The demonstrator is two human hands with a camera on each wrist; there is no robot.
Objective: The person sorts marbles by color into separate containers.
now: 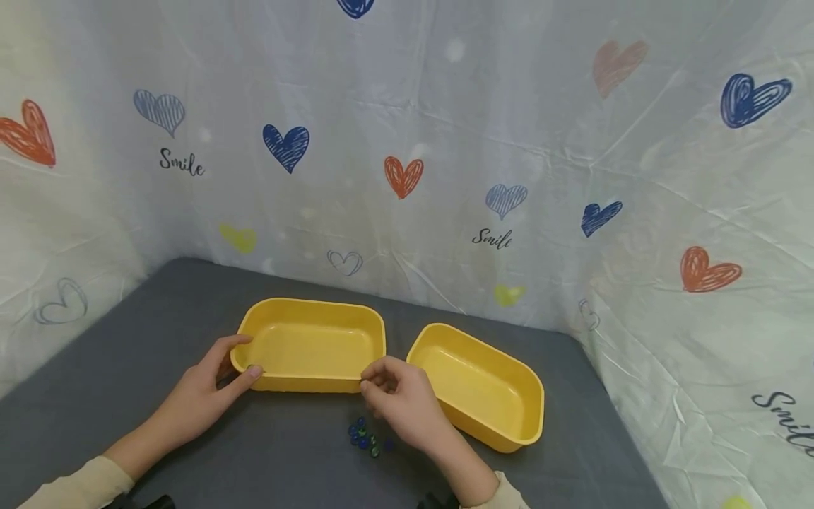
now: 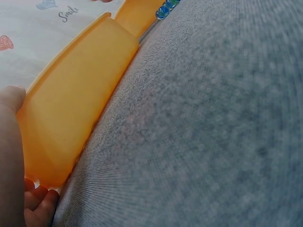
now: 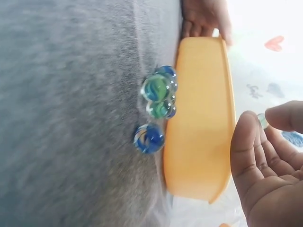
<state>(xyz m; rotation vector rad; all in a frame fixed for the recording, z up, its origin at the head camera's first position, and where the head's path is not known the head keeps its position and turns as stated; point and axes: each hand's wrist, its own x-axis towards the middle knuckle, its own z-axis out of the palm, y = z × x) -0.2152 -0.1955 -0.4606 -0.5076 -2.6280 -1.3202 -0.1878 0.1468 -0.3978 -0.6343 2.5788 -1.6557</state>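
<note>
My left hand grips the left end of a yellow plastic bin, its thumb at the near rim. The left wrist view shows other fingers of this hand at the bin's lower end. At the bin's near right corner, my right hand pinches a clear greenish marble between thumb and forefinger, mostly hidden by the fingertips. Several blue and green glass marbles lie clustered on the cloth in front of the bin, left of the right wrist. A blue marble sits slightly apart from the cluster.
A second yellow bin stands angled to the right, close beside my right hand. Grey cloth covers the table. Behind it hangs a white curtain printed with hearts and the word Smile.
</note>
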